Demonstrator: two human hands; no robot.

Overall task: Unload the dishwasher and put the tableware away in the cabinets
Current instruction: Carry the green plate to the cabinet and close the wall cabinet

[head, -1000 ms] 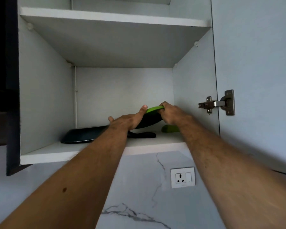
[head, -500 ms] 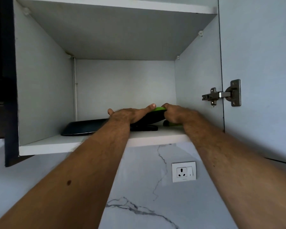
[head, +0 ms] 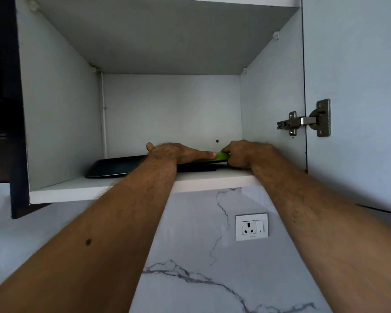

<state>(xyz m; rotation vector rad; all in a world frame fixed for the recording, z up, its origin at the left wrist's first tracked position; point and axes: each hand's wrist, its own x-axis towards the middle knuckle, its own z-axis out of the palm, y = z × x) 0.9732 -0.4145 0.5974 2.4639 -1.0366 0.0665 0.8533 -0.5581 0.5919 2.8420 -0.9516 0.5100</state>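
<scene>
Plate (head: pixel 221 156) with the green rim is being set down on the shelf (head: pixel 99 188), gripped at its right by the right hand (head: pixel 242 154), left hand (head: pixel 178 152) laid flat on top. Letting go is probably next.

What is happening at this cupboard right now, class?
A person is reaching up into an open wall cupboard with both hands. The left hand lies flat on top of a green-rimmed plate, and the right hand grips its right edge. The plate sits low on the bottom shelf, on top of something dark. Another dark dish lies on the shelf to the left.
</scene>
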